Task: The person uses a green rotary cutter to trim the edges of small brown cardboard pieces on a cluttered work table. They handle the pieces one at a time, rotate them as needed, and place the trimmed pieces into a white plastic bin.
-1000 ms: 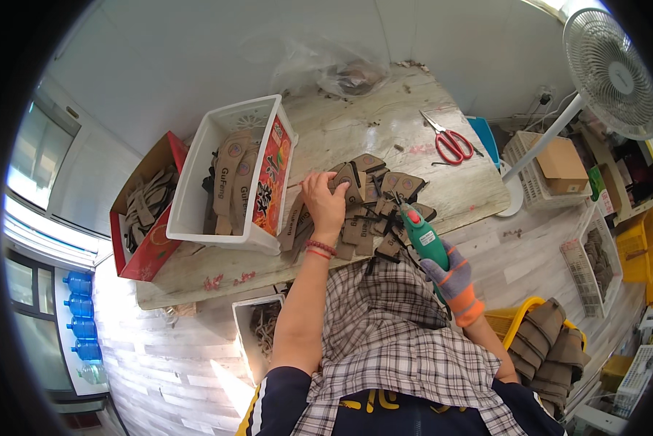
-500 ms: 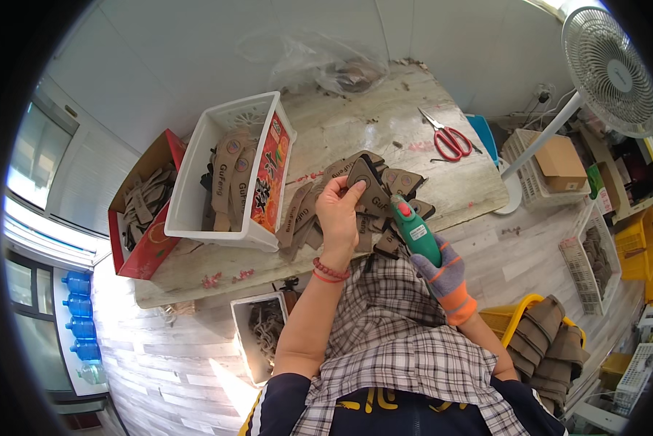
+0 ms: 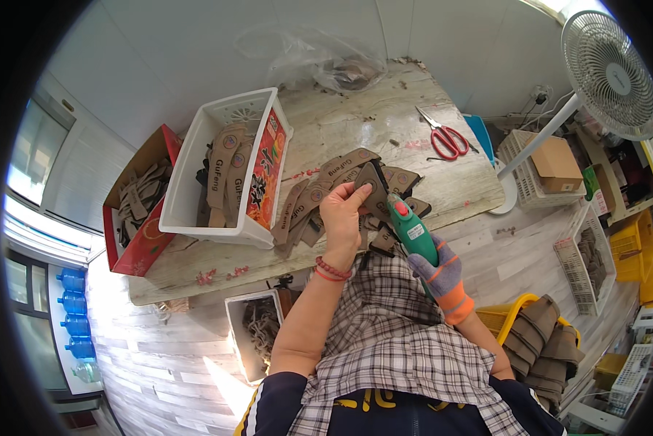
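My bare left hand (image 3: 342,214) pinches a brown fabric strap piece (image 3: 370,190) with dark edging between thumb and fingers, over the table's front part. My right hand (image 3: 443,277), in a grey and orange glove, is wrapped round a green handheld power tool (image 3: 416,234) with a red button. The tool's narrow tip is close beside the strap piece's right edge; whether they touch I cannot tell. Under and around both hands lies a loose heap of similar brown pieces (image 3: 290,218), with printed lettering and round emblems.
Left on the table (image 3: 341,120) stand a white plastic basket (image 3: 228,236) and a red box (image 3: 141,254), both holding brown pieces. Red-handled scissors (image 3: 448,142) lie at the right. A white bin (image 3: 243,341) of scraps is below the front edge; a fan (image 3: 610,76) stands right.
The strap piece in my left hand has tilted slightly, and its upper end sits a little further right. The tool stays close beside it. The whole view has shifted slightly.
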A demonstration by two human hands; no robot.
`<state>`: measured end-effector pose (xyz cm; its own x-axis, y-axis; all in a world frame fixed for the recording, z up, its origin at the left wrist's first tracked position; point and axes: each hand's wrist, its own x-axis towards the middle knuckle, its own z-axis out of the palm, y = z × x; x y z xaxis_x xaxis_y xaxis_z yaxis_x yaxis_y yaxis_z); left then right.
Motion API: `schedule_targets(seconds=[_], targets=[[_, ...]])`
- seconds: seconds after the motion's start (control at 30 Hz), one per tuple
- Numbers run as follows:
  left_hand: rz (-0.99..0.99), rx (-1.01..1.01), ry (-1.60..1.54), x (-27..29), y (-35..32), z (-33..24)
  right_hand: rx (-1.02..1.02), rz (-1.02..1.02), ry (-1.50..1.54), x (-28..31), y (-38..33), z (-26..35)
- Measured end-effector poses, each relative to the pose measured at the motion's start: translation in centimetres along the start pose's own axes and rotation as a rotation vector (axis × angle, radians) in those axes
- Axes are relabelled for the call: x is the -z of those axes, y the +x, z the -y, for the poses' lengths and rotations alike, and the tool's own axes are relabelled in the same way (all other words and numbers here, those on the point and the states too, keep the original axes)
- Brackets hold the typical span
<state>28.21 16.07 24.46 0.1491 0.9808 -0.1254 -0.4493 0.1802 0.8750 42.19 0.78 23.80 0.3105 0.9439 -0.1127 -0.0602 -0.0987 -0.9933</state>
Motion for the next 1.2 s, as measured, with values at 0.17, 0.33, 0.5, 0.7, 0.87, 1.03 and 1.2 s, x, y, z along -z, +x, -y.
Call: schedule_targets(seconds=[0.17,0.33,0.5,0.7,0.87,1.03,1.2], targets=[[0.01,0.056,0.034,-0.4,-1.0,0.0,0.029,-0.016,-0.007,-0.1,0.2,0.4],[0.058,0.067,0.071,-0.1,-1.4,0.5,0.048,-0.02,-0.055,0.3,0.5,-0.2],[0.113,0.073,0.122,0.3,-1.7,0.7,0.014,-0.017,0.027,0.3,0.5,0.3],[0.139,0.088,0.054,0.4,-1.9,0.1,0.075,-0.034,-0.026,0.4,0.5,0.2],[0.159,0.112,0.0,1.0,-1.4,-0.4,0.019,-0.006,-0.007,0.8,0.4,0.3],[0.187,0.043,0.114,1.3,-1.0,-0.9,0.02,0.0,-0.036,0.9,0.3,0.5],[0.204,-0.076,0.277,1.9,-0.4,-1.1,0.026,0.001,-0.064,1.0,0.3,0.6]])
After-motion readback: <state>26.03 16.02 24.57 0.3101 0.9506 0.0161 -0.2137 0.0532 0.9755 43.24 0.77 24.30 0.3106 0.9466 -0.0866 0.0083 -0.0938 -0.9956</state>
